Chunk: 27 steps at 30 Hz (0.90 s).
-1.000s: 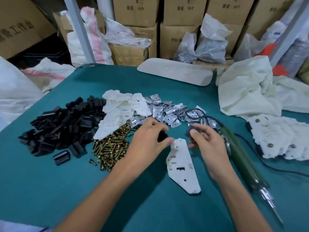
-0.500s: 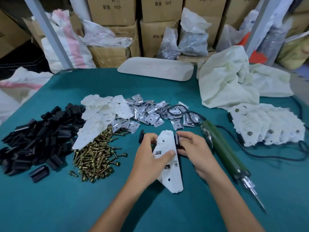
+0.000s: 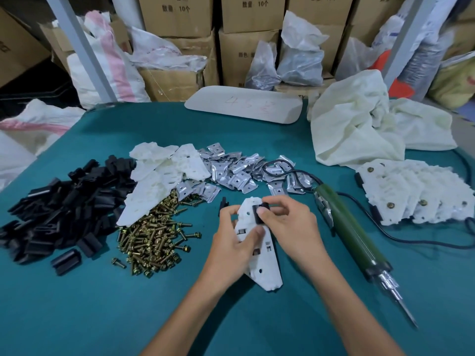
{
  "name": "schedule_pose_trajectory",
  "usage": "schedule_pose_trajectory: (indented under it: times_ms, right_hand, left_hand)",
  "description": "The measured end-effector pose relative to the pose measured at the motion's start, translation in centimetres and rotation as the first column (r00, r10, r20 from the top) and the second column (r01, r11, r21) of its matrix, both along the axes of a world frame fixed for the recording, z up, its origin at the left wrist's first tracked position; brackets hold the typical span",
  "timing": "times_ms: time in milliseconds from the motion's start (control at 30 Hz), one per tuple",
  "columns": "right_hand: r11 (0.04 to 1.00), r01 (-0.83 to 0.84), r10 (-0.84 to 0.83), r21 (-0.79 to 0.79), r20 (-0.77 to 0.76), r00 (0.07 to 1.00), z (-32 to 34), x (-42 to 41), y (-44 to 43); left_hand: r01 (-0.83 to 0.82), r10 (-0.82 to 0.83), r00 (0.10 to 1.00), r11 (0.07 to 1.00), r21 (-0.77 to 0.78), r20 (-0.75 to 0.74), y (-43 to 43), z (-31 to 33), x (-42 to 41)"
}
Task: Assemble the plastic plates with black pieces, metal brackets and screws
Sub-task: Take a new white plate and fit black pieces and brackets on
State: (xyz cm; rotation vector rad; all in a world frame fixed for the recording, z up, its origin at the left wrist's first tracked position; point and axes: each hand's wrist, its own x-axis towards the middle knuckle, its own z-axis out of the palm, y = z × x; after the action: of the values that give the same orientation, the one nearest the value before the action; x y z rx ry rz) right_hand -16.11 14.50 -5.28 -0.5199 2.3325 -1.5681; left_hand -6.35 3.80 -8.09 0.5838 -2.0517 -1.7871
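Plate (image 3: 264,268) of white plastic gripped in curled left hand (image 3: 231,245), tilted off the table just right of screw pile (image 3: 154,237). Black piece (image 3: 259,214) pinched between right hand (image 3: 293,227) thumb and fingers, pressed against upper end of plate.

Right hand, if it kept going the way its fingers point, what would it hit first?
Likely the left hand, just past the black piece it pinches on the white plate; depth unclear.

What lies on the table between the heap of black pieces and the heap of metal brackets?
In the head view, a pile of white plastic plates lies between the black pieces and the metal brackets.
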Motion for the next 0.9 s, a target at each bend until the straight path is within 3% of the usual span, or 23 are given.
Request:
schedule_pose_trajectory:
  times_ms: [100, 167, 200, 267, 333, 367, 433, 500, 567, 600, 700, 800, 900]
  right_hand:
    - [0.971, -0.068, 0.13, 0.229, -0.271, 0.954, 2.2, -1.1, -1.9]
    - [0.895, -0.158, 0.321, 0.418, -0.355, 0.878, 4.1, -1.8, -5.0]
    - [0.809, -0.208, 0.436, 0.55, -0.322, 0.841, 4.8, -2.1, -6.8]
    - [0.526, -0.247, 0.633, 0.814, -0.181, 0.753, 5.2, -2.2, -10.5]
    - [0.305, -0.26, 0.712, 0.916, -0.038, 0.701, 5.2, -2.3, -12.9]
    - [0.265, -0.298, 0.722, 0.917, 0.016, 0.692, 5.0, -2.6, -13.5]
    - [0.337, -0.399, 0.695, 0.852, 0.061, 0.716, 5.1, -3.3, -13.5]
    - [0.589, -0.446, 0.614, 0.674, -0.013, 0.789, 5.8, -4.4, -12.1]
    - [0.833, -0.441, 0.486, 0.334, -0.062, 0.872, 6.6, -5.1, -9.5]
    - [0.903, -0.405, 0.415, 0.141, -0.046, 0.909, 6.8, -5.3, -7.8]
    - [0.942, -0.223, 0.265, -0.249, 0.148, 0.953, 6.4, -4.4, -2.0]
    - [0.946, -0.119, 0.235, -0.302, 0.386, 0.892, 4.1, -2.1, 2.7]
    - [0.965, 0.018, 0.107, -0.26, 0.458, 0.883, 1.5, 0.1, 4.8]
  left_hand:
    - [0.014, -0.013, 1.0, 1.0, -0.004, 0.009, 0.2, -0.3, -0.1]
    - [0.019, -0.018, 1.0, 0.999, -0.033, 0.015, 0.2, -0.4, -0.2]
    - [0.023, -0.022, 1.0, 0.999, -0.043, 0.014, 0.3, -0.2, -0.3]
    - [0.035, -0.035, 0.999, 0.999, -0.038, -0.007, 0.2, -0.2, -0.2]
    - [0.042, -0.042, 0.999, 0.999, -0.024, -0.009, 0.0, -0.4, -0.2]
    - [0.037, -0.037, 0.999, 0.999, -0.016, -0.002, 0.0, -0.5, -0.2]
    - [0.018, -0.018, 1.0, 1.0, 0.002, 0.002, -0.1, -0.7, -0.2]
    - [-0.007, 0.007, 1.0, 1.0, 0.022, -0.003, -0.2, -0.8, -0.2]
    - [-0.039, 0.043, 0.998, 0.996, 0.085, -0.046, -0.5, -0.8, -0.3]
    - [-0.052, 0.063, 0.995, 0.989, 0.139, -0.074, -0.6, -0.7, -0.4]
    - [-0.094, 0.127, 0.985, 0.961, 0.261, -0.112, -1.0, -0.7, -0.7]
    - [-0.117, 0.17, 0.978, 0.925, 0.362, -0.119, -1.0, -0.7, -0.8]
    - [-0.13, 0.2, 0.973, 0.89, 0.436, -0.117, -1.1, -0.6, -0.7]
